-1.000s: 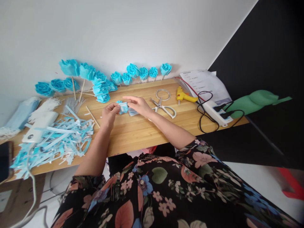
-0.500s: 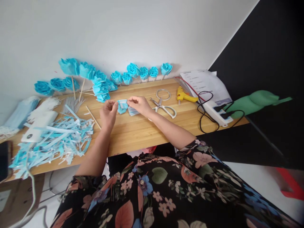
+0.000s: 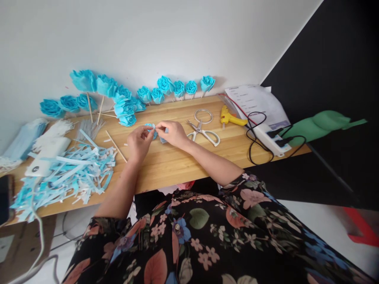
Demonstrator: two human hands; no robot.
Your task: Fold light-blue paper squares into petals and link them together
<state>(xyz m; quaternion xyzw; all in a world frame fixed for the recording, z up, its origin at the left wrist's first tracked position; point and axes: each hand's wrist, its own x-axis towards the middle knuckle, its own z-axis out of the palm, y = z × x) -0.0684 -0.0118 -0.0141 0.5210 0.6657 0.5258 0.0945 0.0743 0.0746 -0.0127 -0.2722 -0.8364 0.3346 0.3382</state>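
Observation:
Above the middle of the table, my left hand [image 3: 138, 142] and my right hand [image 3: 173, 133] have come nearly fingertip to fingertip. Both are closed in a pinch on a small light-blue fabric piece [image 3: 155, 135], largely covered by my fingers. A pale edge of it shows between the tips. Partly hidden under my right hand lie some flat grey-blue pieces [image 3: 164, 140]. White-handled scissors [image 3: 204, 133] rest open to the right of that hand. A thin wooden stick [image 3: 116, 146] lies left of my left hand.
Blue fabric roses [image 3: 166, 85] on sticks line the wall. Cut strips [image 3: 77, 169], a white power bank [image 3: 47, 157] and face masks [image 3: 25, 138] fill the left. On the right are a tape ring [image 3: 211, 118], yellow glue gun [image 3: 232, 118], papers [image 3: 260, 102] and power strip [image 3: 271, 140].
My hands have drawn together, and the blue piece that was stretched flat between them is now gathered or folded at the fingertips. The view has shifted slightly.

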